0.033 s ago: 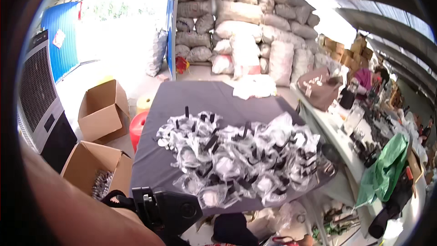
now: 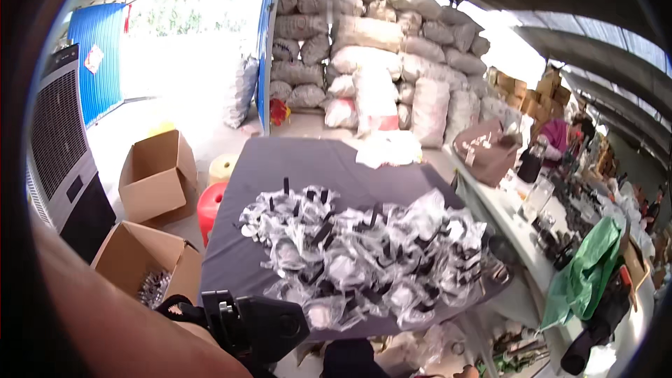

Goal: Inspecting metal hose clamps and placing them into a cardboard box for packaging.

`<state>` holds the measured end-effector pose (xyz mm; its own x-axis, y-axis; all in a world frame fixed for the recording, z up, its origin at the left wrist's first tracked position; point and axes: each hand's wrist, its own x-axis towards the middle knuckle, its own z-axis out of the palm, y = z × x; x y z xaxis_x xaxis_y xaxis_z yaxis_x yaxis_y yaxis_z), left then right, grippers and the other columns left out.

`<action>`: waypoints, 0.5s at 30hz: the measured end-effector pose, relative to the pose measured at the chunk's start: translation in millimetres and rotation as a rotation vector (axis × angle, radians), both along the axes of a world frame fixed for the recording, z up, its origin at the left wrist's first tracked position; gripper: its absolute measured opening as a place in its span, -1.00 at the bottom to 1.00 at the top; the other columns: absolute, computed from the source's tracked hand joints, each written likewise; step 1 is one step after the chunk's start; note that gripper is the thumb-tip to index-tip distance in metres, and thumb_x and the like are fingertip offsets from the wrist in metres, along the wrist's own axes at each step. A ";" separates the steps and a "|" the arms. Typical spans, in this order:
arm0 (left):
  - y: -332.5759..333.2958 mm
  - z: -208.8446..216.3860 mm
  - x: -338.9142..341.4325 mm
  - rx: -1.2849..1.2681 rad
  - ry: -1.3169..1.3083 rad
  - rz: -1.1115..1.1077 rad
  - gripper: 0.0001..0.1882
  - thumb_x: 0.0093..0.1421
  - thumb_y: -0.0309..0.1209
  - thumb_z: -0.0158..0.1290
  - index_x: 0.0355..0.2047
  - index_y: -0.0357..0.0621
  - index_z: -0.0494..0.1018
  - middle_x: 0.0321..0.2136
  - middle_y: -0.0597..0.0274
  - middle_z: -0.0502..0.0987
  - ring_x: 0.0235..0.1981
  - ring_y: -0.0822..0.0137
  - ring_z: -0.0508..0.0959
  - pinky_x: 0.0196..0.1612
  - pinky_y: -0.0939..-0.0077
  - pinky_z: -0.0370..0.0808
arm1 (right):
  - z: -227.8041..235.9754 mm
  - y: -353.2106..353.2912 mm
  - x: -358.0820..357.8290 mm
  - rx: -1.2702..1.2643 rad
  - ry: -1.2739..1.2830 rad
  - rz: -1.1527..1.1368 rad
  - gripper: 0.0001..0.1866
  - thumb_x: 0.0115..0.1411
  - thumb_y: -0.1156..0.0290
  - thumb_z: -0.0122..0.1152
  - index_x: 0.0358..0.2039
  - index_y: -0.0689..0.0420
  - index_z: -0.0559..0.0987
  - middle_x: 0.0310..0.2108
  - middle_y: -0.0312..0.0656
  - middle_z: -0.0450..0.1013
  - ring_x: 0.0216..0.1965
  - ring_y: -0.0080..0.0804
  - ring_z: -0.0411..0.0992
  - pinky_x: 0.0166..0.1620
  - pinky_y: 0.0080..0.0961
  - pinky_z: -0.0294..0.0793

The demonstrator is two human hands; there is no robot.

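Note:
My left forearm (image 2: 119, 308) reaches in from the left edge toward the bottom. A black strap and a bulky black device (image 2: 269, 325) sit at its wrist end. The fingers of my left hand are hidden, so what they hold does not show. My right hand is out of sight. Beyond the device, a heap of clear plastic bags (image 2: 357, 255) covers the near half of a table with a dark grey cloth (image 2: 301, 157). White and black parts show through the bags, and several black stems stick up. Their exact kind is unclear.
An open carton (image 2: 185, 266) with small metallic parts stands left of the table, another carton (image 2: 150, 178) behind it. A red round object (image 2: 211, 206) sits beside the cloth. At right runs a cluttered white bench (image 2: 490, 199) with green plastic (image 2: 584, 276). Stacked sacks (image 2: 367, 31) fill the back.
The whole scene sits slightly lower in the picture, as the view has tilted up a little. My left forearm and the black device stay nearly where they were.

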<state>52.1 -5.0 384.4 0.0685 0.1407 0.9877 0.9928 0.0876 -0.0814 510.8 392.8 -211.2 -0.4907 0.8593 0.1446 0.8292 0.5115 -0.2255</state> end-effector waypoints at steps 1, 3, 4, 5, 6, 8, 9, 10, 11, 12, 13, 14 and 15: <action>-2.7 9.5 7.8 0.033 0.045 0.037 -0.04 0.01 0.12 0.12 0.25 -0.18 0.02 0.14 -0.10 0.22 0.16 0.04 0.27 0.10 0.12 0.31 | 52.3 -11.2 -38.2 0.098 -0.006 0.050 -0.68 0.00 0.28 0.27 -0.38 0.30 0.50 -0.47 0.09 0.47 -0.43 0.00 0.46 -0.37 -0.18 0.45; -11.6 23.5 7.7 0.128 0.132 0.077 -0.05 0.02 0.12 0.11 0.25 -0.18 0.03 0.15 -0.10 0.22 0.16 0.04 0.27 0.11 0.11 0.31 | 31.4 45.8 -39.5 -0.069 0.279 -0.009 -0.65 0.13 0.25 0.07 -0.13 0.16 0.37 -0.32 0.25 0.45 -0.21 0.30 0.38 -0.20 0.05 0.35; -13.2 23.4 8.0 0.149 0.180 0.114 -0.06 0.03 0.12 0.11 0.25 -0.18 0.03 0.15 -0.10 0.22 0.17 0.04 0.26 0.11 0.11 0.30 | 58.3 58.7 -74.1 0.326 0.434 0.016 -0.69 0.09 0.24 0.18 -0.24 0.17 0.46 -0.42 0.03 0.47 -0.35 0.03 0.42 -0.31 -0.16 0.42; -16.1 20.4 10.0 0.142 0.201 0.155 -0.07 0.03 0.12 0.10 0.25 -0.17 0.03 0.15 -0.10 0.21 0.17 0.04 0.26 0.11 0.11 0.30 | 119.5 46.1 -107.9 0.696 0.562 0.030 -0.72 0.06 0.24 0.29 -0.35 0.19 0.56 -0.52 -0.18 0.49 -0.48 -0.23 0.47 -0.41 -0.38 0.49; -17.4 17.5 15.5 0.116 0.191 0.177 -0.07 0.04 0.12 0.09 0.25 -0.17 0.03 0.15 -0.10 0.21 0.17 0.04 0.26 0.12 0.10 0.30 | 191.4 30.4 -131.0 0.449 0.763 0.047 -0.68 0.08 0.18 0.28 -0.30 0.18 0.55 -0.47 -0.14 0.50 -0.45 -0.22 0.48 -0.31 -0.44 0.51; -19.7 11.7 8.3 0.079 0.194 0.212 -0.09 0.05 0.12 0.08 0.25 -0.17 0.04 0.16 -0.09 0.20 0.18 0.04 0.25 0.12 0.10 0.29 | 243.6 58.1 -148.7 0.087 1.177 0.070 -0.69 0.06 0.50 0.23 -0.18 0.31 0.44 -0.23 -0.10 0.45 -0.18 -0.44 0.44 -0.11 -0.56 0.41; -18.9 4.3 2.2 0.055 0.184 0.254 -0.09 0.05 0.12 0.08 0.25 -0.16 0.04 0.16 -0.09 0.20 0.18 0.04 0.24 0.13 0.09 0.29 | 284.1 55.7 -168.9 0.149 1.215 0.143 -0.71 0.10 0.69 0.07 -0.12 0.31 0.39 -0.20 -0.21 0.39 -0.18 -0.55 0.37 -0.09 -0.60 0.35; -14.0 -3.9 9.7 0.055 0.187 0.267 -0.10 0.06 0.12 0.07 0.25 -0.16 0.04 0.16 -0.09 0.20 0.18 0.04 0.24 0.13 0.09 0.28 | 307.0 68.0 -172.2 0.225 1.248 0.088 -0.63 0.04 0.58 0.17 -0.10 0.35 0.39 -0.17 -0.12 0.40 -0.16 -0.41 0.40 -0.07 -0.50 0.38; -11.7 -13.4 6.8 0.041 0.163 0.296 -0.11 0.06 0.12 0.07 0.25 -0.16 0.04 0.17 -0.09 0.19 0.19 0.04 0.24 0.13 0.09 0.28 | 326.3 84.3 -189.5 0.282 1.254 0.046 -0.52 -0.01 0.47 0.27 -0.08 0.39 0.40 -0.14 -0.03 0.42 -0.14 -0.27 0.43 -0.05 -0.40 0.41; -11.9 -22.3 3.5 0.024 0.137 0.327 -0.11 0.07 0.12 0.06 0.24 -0.16 0.05 0.17 -0.09 0.19 0.19 0.04 0.23 0.13 0.08 0.27 | 344.2 96.9 -205.0 0.342 1.228 0.064 -0.53 0.01 0.53 0.21 -0.04 0.38 0.36 -0.07 -0.02 0.36 -0.08 -0.26 0.38 0.01 -0.39 0.35; -12.3 -30.4 -0.2 0.014 0.117 0.356 -0.12 0.08 0.12 0.06 0.24 -0.15 0.05 0.17 -0.09 0.19 0.19 0.04 0.23 0.14 0.08 0.27 | 359.1 112.1 -223.5 0.407 1.211 0.086 -0.52 0.04 0.59 0.15 0.01 0.38 0.33 -0.01 0.00 0.30 -0.02 -0.25 0.33 0.06 -0.37 0.30; -13.3 -38.4 0.7 0.004 0.092 0.373 -0.13 0.08 0.12 0.05 0.24 -0.15 0.05 0.18 -0.09 0.18 0.20 0.04 0.22 0.14 0.08 0.27 | 365.7 130.1 -238.0 0.449 1.192 0.062 -0.46 0.03 0.57 0.19 0.05 0.38 0.29 0.01 0.04 0.28 0.02 -0.20 0.31 0.10 -0.35 0.25; -11.1 -47.3 6.6 -0.006 0.053 0.383 -0.13 0.09 0.12 0.04 0.24 -0.15 0.05 0.18 -0.09 0.18 0.20 0.04 0.22 0.14 0.08 0.26 | 369.4 154.0 -245.6 0.497 1.159 0.037 -0.39 0.01 0.54 0.22 0.09 0.38 0.26 0.03 0.07 0.26 0.06 -0.16 0.28 0.14 -0.33 0.21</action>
<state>58.7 -16.0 337.0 0.0613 0.1719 0.9832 0.8827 0.4504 -0.1338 265.3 546.8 158.2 0.1182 0.5768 0.8083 0.2569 0.7685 -0.5860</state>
